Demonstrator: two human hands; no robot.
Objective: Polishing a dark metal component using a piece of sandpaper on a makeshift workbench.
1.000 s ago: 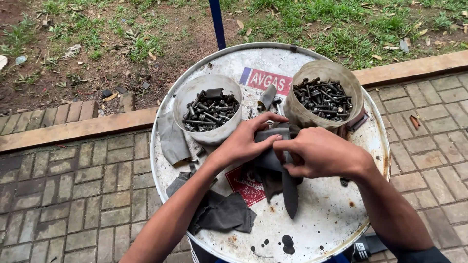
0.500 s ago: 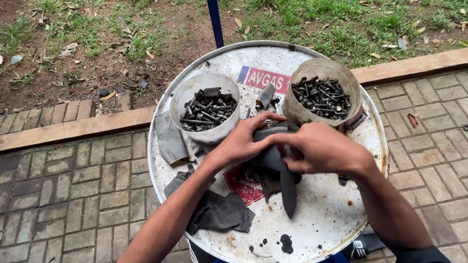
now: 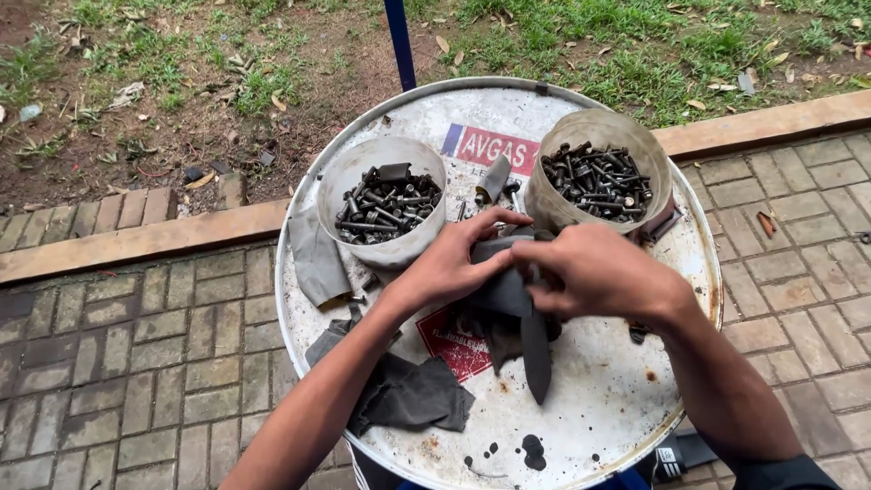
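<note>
Both my hands meet over the middle of a round white drum lid (image 3: pixel 599 426). My left hand (image 3: pixel 454 263) and my right hand (image 3: pixel 603 272) together grip a dark grey rubber strip (image 3: pixel 533 349), folded between the fingers, with a pointed end hanging down onto the lid. What lies inside the fold is hidden. Just beyond my left hand stands a white bowl of dark bolts (image 3: pixel 386 204). A second, beige bowl of bolts (image 3: pixel 599 177) stands beyond my right hand.
A dark cloth (image 3: pixel 408 395) lies on the lid near my left forearm, and a grey rag (image 3: pixel 318 259) hangs over its left rim. Loose metal parts (image 3: pixel 494 181) sit between the bowls. A blue pole (image 3: pixel 399 41) rises behind. Brick paving and grass surround the drum.
My hands have kept working the rubber strip in the same spot, with only slight finger shifts. The bowls and cloths have not moved.
</note>
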